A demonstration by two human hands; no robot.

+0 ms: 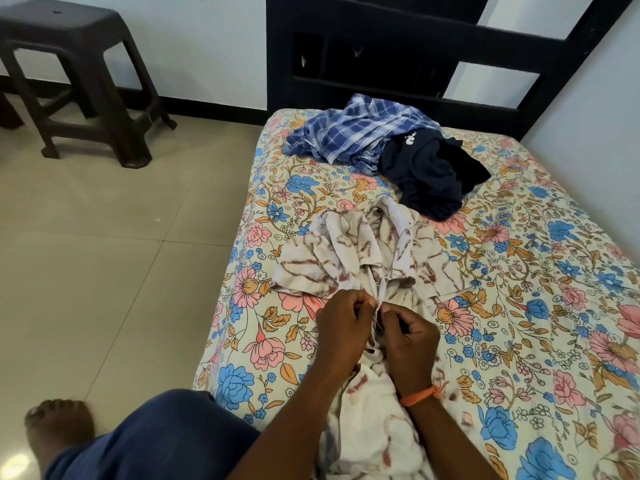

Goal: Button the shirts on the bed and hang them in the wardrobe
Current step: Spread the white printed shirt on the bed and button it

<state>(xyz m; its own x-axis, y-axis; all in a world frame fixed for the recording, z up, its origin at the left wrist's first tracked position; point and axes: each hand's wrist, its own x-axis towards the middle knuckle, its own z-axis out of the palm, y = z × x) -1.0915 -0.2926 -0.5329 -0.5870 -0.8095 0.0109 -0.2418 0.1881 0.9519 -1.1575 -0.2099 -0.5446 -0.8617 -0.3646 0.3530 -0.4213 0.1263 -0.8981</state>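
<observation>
Two hands meet over a white shirt (367,258) with reddish-brown streaks, spread on a bed (540,306) covered by a flowered sheet. This shirt lies near the bed's left edge, its collar pointing toward the headboard (398,46) and its lower part bunched toward the foot edge, by the person's knee. The left hand (341,318) has its fingers curled, pinching one front edge of the shirt. The right hand (410,332), with an orange thread at the wrist, has fingers bent round the opposite edge, just beside the left; the two nearly touch. No button is clear enough to make out. The cloth looks light, soft and limp, likely to crumple and slide, so it is probably best held by the stiffer front strips or the collar. Near the headboard lie a blue checked shirt (349,133) and a dark garment (429,174), touching each other.
</observation>
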